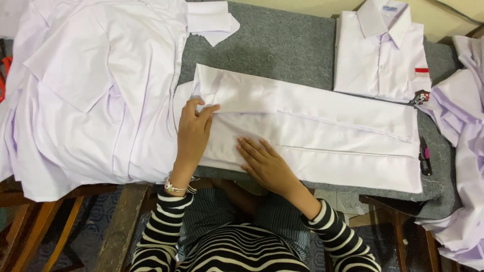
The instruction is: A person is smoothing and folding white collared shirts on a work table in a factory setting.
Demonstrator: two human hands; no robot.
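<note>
The folded white cotton shirt (pixel 322 136) lies flat across the grey felt-covered table (pixel 282 45), folded into a long band with the sleeve laid lengthwise along it. I judge it light, soft and limp: it will sag if lifted by one point and the smooth cloth will likely slide on itself, so the folds need holding at an edge or crease with both hands spread wide.

My left hand (pixel 194 133) rests on the shirt's left end, its fingers (pixel 204 112) bent and pinching a fold edge of the cloth. My right hand (pixel 264 163) lies palm down near the lower edge, fingers flat and spread, gripping nothing, only pressing.

To the left, a heap of loose white shirts (pixel 85 85) touches the shirt's end. At the table's far right corner sits a finished folded white shirt with collar up and a small red patch (pixel 380 55). A small dark tool (pixel 425 160) lies just beside the shirt's right end. More white cloth (pixel 466 146) hangs at the right.
</note>
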